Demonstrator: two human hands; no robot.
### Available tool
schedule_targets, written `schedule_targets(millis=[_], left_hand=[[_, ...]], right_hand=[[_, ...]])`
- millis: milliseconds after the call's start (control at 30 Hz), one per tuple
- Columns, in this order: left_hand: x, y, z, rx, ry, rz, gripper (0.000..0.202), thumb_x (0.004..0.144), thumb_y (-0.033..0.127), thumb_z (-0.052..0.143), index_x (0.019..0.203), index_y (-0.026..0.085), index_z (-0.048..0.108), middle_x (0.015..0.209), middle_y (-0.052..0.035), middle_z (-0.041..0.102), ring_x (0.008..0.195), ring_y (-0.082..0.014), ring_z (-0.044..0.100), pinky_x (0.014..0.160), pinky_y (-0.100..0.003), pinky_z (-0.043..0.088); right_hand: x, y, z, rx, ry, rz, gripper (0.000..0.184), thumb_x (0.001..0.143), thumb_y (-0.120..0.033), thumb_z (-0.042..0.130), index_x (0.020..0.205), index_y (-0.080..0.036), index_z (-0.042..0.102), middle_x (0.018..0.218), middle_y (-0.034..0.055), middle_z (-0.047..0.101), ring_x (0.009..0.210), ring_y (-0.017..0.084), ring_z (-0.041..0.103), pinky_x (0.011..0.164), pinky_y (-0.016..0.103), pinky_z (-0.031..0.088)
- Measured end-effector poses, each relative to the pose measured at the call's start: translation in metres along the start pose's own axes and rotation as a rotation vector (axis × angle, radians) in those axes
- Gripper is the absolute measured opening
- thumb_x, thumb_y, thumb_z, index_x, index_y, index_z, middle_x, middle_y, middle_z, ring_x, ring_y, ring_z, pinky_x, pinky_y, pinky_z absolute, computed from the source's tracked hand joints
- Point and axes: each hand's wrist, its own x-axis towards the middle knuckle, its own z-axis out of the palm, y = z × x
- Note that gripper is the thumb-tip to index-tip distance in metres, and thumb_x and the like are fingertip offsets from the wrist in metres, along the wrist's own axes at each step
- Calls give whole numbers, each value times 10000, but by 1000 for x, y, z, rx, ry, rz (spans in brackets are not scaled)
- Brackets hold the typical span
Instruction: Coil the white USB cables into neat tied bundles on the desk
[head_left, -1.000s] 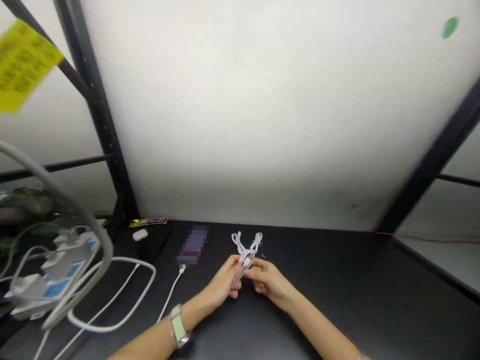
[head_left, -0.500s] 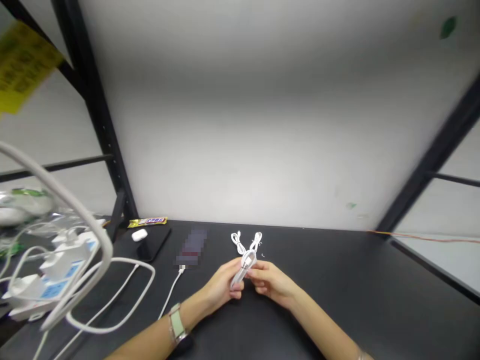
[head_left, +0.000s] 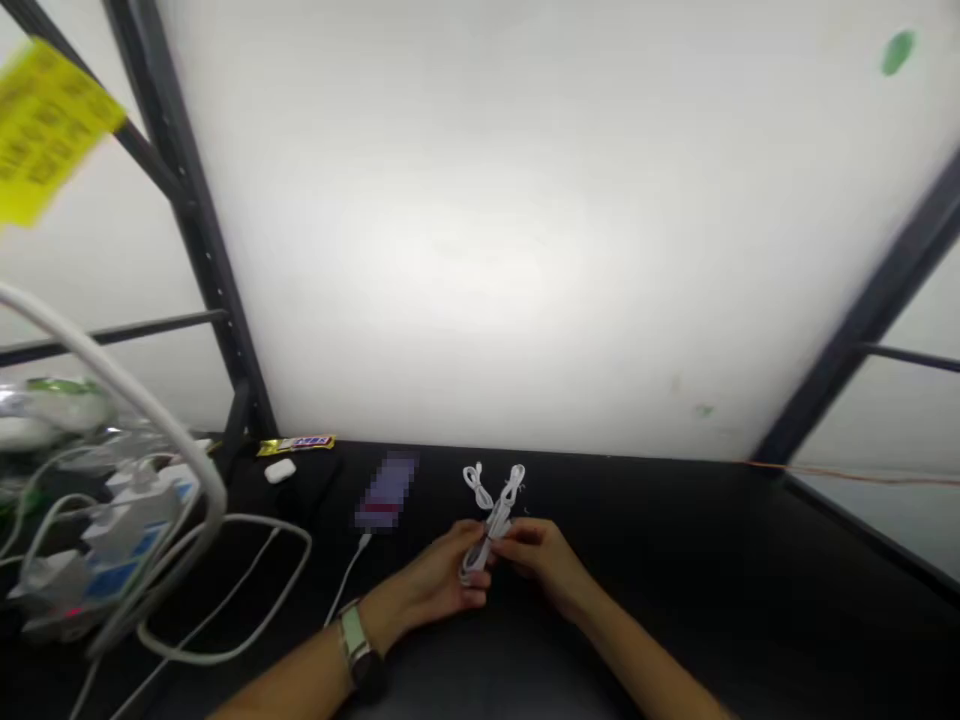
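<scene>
Noting white bundled charging cable [head_left: 491, 527] pinched between left hand [head_left: 427, 580] and right hand [head_left: 536, 557], both closed on it, above black counter [head_left: 675, 580]. Loose loops could slip free if grip is eased, or tangle if pulled. Cable ends hidden inside hands; whether loops touch counter cannot be told. Pixelated object [head_left: 386, 490] left of hands obscured, unidentifiable.

view darker than before, black table [head_left: 675, 570] dimmer; red light [head_left: 73, 612] now showing on the power strip [head_left: 124, 530]; left hand [head_left: 431, 585] sits lower, right hand [head_left: 536, 560] closer along the white cable bundle [head_left: 495, 525].
</scene>
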Motion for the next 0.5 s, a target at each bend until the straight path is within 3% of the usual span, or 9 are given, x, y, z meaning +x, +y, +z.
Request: schedule_targets(millis=[133, 300, 500], left_hand=[[4, -3, 2, 57, 66, 99, 364, 721, 403, 621, 805, 243, 305, 637, 71, 474, 382, -21, 342, 422, -165, 109], [7, -7, 2, 131, 126, 180, 388, 698, 429, 613, 802, 236, 293, 601, 77, 473, 362, -13, 315, 416, -165, 106], [4, -8, 6, 178, 133, 207, 419, 685, 485, 611, 809, 232, 300, 586, 78, 474, 354, -10, 312, 415, -164, 125]], right_hand=[[2, 4, 1, 54, -22, 30, 284, 592, -336, 774, 754, -139, 652, 614, -6, 610, 435, 37, 351, 405, 185, 206], [0, 6, 2, 163, -68, 94, 342, 596, -298, 785, 874, -176, 628, 547, -75, 470, 427, 26, 307, 406, 169, 210], [-2, 2, 2, 95, -182, 77, 305, 650, -355, 746, 856, -141, 677, 632, -20, 546, 470, 38, 354, 430, 182, 253]])
